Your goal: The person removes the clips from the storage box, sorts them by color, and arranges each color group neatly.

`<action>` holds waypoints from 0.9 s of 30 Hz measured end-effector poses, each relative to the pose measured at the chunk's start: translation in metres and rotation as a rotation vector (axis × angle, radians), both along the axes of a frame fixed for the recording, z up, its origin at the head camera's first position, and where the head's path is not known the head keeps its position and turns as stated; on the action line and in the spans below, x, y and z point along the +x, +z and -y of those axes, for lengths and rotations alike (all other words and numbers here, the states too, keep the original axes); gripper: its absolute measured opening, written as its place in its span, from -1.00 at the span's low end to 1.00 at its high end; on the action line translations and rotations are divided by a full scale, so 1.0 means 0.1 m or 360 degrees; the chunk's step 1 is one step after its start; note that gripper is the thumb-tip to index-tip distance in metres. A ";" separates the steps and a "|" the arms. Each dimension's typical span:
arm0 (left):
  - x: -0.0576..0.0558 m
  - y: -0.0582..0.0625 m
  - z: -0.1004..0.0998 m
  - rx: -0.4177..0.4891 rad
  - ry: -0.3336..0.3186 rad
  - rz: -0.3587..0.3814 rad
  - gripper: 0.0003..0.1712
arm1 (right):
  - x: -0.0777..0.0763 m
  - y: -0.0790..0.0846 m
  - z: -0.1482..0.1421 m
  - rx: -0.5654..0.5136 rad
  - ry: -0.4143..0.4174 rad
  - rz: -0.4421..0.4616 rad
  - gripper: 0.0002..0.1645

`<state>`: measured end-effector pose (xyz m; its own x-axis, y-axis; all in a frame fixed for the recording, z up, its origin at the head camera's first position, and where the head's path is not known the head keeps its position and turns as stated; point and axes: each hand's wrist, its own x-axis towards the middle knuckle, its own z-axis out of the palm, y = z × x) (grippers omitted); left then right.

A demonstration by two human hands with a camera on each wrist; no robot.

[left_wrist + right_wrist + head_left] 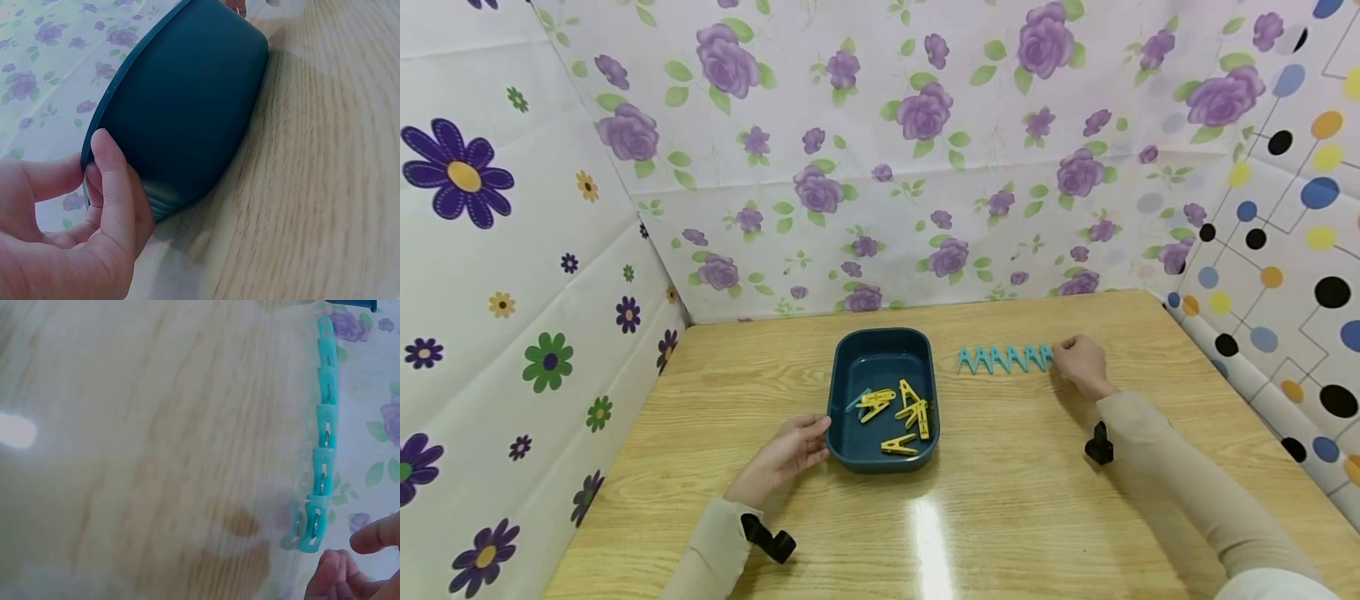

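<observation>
My left hand (786, 457) pinches the left rim of a dark teal plastic tub (880, 368), thumb at the lip and fingers against the outer wall (187, 94). Inside the tub lie several yellow clothespins (898, 445), and a blue one (853, 402) partly under them. To the right of the tub, several turquoise clothespins (995, 360) form a line, end to end and linked. At its right end is my right hand (1081, 365). In the right wrist view its thumb and fingers (375, 534) are apart just beyond the last clothespin (314, 526), with nothing between them.
Both hands work over a wood-grain table (1000, 500) with a glossy light reflection near its front. A purple-flowered cloth (820, 192) hangs behind it. Patterned sheets close off the left and right sides. Black straps with small mounts (767, 537) sit on both wrists.
</observation>
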<state>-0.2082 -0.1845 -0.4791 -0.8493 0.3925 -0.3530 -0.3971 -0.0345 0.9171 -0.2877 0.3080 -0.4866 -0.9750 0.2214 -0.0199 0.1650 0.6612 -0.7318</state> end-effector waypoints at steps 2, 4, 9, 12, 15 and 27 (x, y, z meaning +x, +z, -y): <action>0.00 -0.01 0.00 -0.0005 0.0004 -0.0003 -0.47 | 0.00 0.01 0.02 -0.0023 -0.0009 -0.0038 -0.56; -0.01 -0.01 -0.01 -0.0006 0.0011 -0.0003 -0.48 | 0.00 0.02 0.05 -0.0044 -0.0020 -0.0070 -0.56; -0.01 -0.01 -0.01 -0.0002 0.0018 0.0003 -0.50 | 0.01 0.06 0.15 -0.0077 -0.0076 -0.0165 -0.60; 0.00 -0.01 -0.01 0.0004 0.0011 -0.0003 -0.48 | 0.01 0.07 0.22 -0.0109 -0.0087 -0.0174 -0.61; 0.00 -0.02 -0.01 0.0007 0.0006 0.0001 -0.45 | 0.01 0.06 0.27 -0.0136 -0.0071 -0.0147 -0.60; -0.02 -0.02 -0.03 0.0061 0.0013 0.0056 -0.52 | -0.02 0.10 0.43 -0.0272 0.0026 -0.0115 -0.57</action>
